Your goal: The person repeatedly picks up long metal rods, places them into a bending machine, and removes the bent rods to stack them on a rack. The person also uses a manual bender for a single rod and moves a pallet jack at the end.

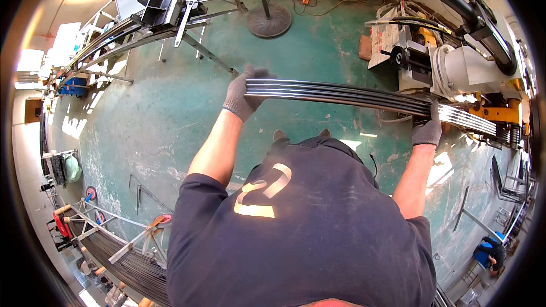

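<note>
A flat bundle of several shiny metal rods (335, 92) lies level across both my hands, well above the floor. My left hand (245, 92), in a grey knit glove, is closed round the left end of the bundle. Toward the other end, my right hand (427, 131), gloved the same way, grips the rods from the near side with its thumb over the top. Its other fingers are hidden beneath the rods. Beyond my right hand the rods run on to the right, beside a machine (460, 74) with a white body and yellow parts.
A metal stand (165, 20) with long bars and a wrench-like silver tool (186, 17) on it stands far left. Behind the rods is a round pole base (269, 21). A wheeled frame (122, 244) carries many dark rods at near left. Another person (496, 254) is at far lower right.
</note>
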Demonstrator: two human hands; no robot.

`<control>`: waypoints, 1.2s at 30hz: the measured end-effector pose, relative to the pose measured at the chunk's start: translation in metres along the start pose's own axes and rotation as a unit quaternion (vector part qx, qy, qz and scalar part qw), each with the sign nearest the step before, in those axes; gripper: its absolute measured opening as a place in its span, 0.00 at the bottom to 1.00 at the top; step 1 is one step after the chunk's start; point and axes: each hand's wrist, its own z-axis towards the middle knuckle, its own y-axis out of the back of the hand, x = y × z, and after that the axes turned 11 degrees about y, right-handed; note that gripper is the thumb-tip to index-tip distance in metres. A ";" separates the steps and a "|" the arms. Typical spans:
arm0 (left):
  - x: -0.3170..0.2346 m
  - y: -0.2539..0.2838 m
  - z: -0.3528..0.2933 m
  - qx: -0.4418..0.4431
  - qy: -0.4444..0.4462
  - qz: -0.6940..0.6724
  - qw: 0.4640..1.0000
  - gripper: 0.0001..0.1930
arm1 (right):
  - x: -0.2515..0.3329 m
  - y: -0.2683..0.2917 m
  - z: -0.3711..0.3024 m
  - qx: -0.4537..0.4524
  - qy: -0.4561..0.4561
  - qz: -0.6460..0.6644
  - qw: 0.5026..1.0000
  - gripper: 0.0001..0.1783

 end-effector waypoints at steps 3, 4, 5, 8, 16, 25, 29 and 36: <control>0.001 -0.006 -0.005 0.025 0.021 -0.017 0.999 0.30 | 0.000 -0.003 0.000 -0.006 0.001 0.004 1.000 0.19; 0.002 -0.006 -0.003 0.031 0.019 -0.008 0.999 0.30 | 0.000 -0.005 0.000 -0.012 0.004 0.000 1.000 0.19; 0.001 -0.007 -0.001 0.037 0.017 0.002 0.999 0.30 | 0.003 -0.007 0.000 -0.029 0.009 -0.004 1.000 0.18; 0.006 -0.009 0.009 0.046 0.017 0.010 0.999 0.29 | 0.010 -0.008 0.009 -0.051 0.022 -0.010 0.998 0.18; 0.008 0.007 0.022 -0.015 -0.034 -0.023 0.999 0.31 | 0.005 0.026 0.046 -0.027 0.037 0.015 0.999 0.14; 0.017 -0.008 0.023 -0.008 -0.016 -0.019 1.000 0.29 | 0.005 0.027 0.045 -0.011 0.035 0.029 0.999 0.13; 0.012 -0.015 0.011 -0.033 -0.014 0.012 0.999 0.24 | 0.006 0.022 0.041 -0.019 0.027 0.028 0.999 0.13; 0.005 0.014 0.055 -0.005 -0.071 0.075 0.995 0.23 | 0.005 0.027 0.038 -0.003 0.070 -0.091 0.993 0.15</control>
